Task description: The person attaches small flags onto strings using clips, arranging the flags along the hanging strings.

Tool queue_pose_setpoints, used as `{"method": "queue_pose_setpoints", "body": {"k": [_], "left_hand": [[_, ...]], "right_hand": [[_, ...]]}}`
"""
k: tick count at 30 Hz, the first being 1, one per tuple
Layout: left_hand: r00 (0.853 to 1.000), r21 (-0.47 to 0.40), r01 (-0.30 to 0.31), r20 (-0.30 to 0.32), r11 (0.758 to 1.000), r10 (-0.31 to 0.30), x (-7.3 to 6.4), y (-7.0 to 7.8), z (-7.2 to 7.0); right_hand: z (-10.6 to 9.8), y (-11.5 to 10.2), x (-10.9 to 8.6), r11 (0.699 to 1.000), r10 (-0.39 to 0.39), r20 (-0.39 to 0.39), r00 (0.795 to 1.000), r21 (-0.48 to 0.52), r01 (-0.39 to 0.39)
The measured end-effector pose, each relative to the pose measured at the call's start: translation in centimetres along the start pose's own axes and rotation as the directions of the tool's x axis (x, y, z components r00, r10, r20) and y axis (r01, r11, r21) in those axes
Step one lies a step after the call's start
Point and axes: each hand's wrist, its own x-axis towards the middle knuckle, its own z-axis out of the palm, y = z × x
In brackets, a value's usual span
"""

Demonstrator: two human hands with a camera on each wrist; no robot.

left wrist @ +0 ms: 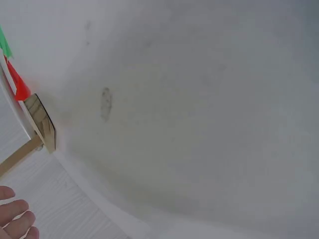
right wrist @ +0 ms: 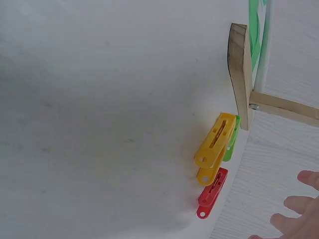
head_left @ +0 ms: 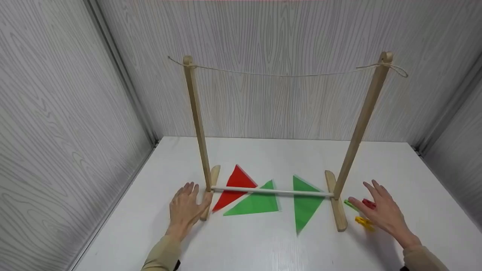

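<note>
Yellow clothespin (head_left: 364,223), green clothespin (head_left: 351,205) and red clothespin (head_left: 369,204), all 3 on the white table (head_left: 256,248), lie about the thumb of my right hand (head_left: 386,214), far nearer to it than to my left hand (head_left: 184,207). The yellow clothespin's long axis slants away from me, leftward, toward the right wooden foot (head_left: 340,218). My right fingers spread loose, grasping nothing; my left, also relaxed and empty, extends beside the left wooden foot (head_left: 215,175); whether its thumb touches, I cannot tell.
</note>
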Motion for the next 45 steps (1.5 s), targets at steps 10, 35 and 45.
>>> {"method": "queue_pose_setpoints", "body": {"k": [10, 35, 45], "left_hand": [[0.921, 0.02, -0.298, -0.257, 0.954, 0.293, 0.6, 3.3, 2.0], [0.847, -0.335, -0.364, 0.269, 0.869, 0.458, 1.6, 17.5, 5.9], [0.718, -0.227, -0.441, 0.492, 0.868, 0.493, 1.5, 19.7, 6.7]], "right_hand": [[0.1, -1.2, 0.0, 0.992, 0.081, 0.061, 0.995, 0.093, -0.087], [3.8, -4.2, 1.8, 0.947, 0.059, 0.129, 0.99, 0.308, -0.096], [4.6, -4.5, 2.2, 0.942, 0.072, 0.158, 0.985, 0.315, -0.119]]}}
